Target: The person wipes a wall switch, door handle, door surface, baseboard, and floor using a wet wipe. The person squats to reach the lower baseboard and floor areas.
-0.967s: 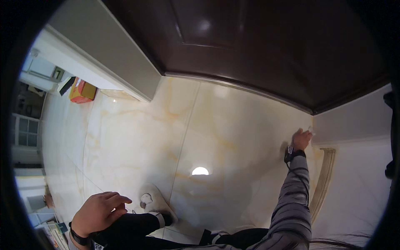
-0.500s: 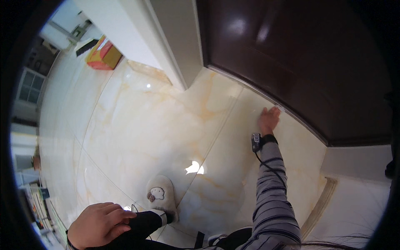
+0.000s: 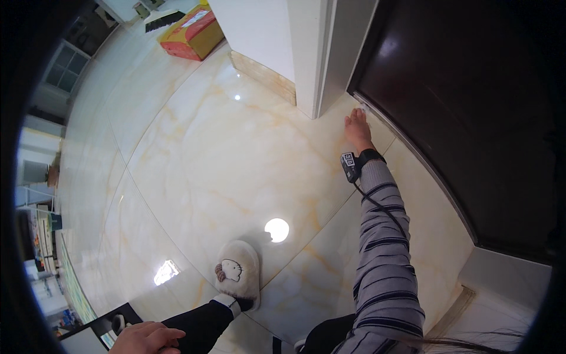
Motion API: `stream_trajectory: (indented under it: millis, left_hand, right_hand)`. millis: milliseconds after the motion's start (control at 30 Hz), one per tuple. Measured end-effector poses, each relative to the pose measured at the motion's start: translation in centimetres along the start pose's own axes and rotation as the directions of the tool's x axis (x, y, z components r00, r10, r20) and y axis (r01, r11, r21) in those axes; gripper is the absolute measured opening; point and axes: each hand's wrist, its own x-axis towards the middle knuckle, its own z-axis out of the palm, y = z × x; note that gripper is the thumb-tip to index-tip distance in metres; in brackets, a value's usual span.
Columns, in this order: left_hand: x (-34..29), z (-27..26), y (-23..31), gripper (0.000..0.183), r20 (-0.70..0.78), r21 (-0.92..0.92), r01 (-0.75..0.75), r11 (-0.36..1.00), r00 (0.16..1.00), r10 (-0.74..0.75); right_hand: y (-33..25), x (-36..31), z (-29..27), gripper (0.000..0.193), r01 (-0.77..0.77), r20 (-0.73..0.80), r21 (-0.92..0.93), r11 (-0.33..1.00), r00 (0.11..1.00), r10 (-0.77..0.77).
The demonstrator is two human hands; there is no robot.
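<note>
My right hand [image 3: 358, 128] reaches far forward to the foot of a dark brown door panel [image 3: 460, 130]. Its fingertips press against the panel's lower edge, close to the corner by the white door frame. A small white piece, like a tissue or wipe [image 3: 362, 108], peeks out at those fingertips; most of it is hidden. On the right wrist sits a black strap with a small cabled device [image 3: 350, 167]. My left hand [image 3: 147, 338] hangs over my left knee, fingers loosely extended and holding nothing, partly cut off by the lower edge.
Glossy marble-look floor tiles [image 3: 194, 153] spread around my slippered left foot [image 3: 239, 271]. A white wall end with trim [image 3: 306, 65] stands beside the door. Farther left lie a red and yellow box [image 3: 191, 35] and a black-bristled broom head [image 3: 164, 21].
My right hand has slid along the panel's lower edge toward the door frame corner, the white piece still at its fingertips. The view has shifted, and my left hand now sits lower in it.
</note>
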Motion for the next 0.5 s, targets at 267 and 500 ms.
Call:
stream_trajectory:
  millis: [267, 500]
  left_hand:
    - [-1.3, 0.9, 1.1, 0.027, -0.024, 0.011, 0.048, 0.999, 0.999, -0.048]
    - [-0.5, 2.6, 2.3, 0.026, -0.096, 0.169, 0.015, 0.985, 0.995, 0.002]
  right_hand:
    - [-6.8, -3.2, 1.8, 0.051, 0.308, 0.057, 0.056, 0.950, 0.949, -0.311]
    - [-5.5, -14.1, -0.8, 0.055, 0.505, 0.113, 0.116, 0.855, 0.849, -0.517]
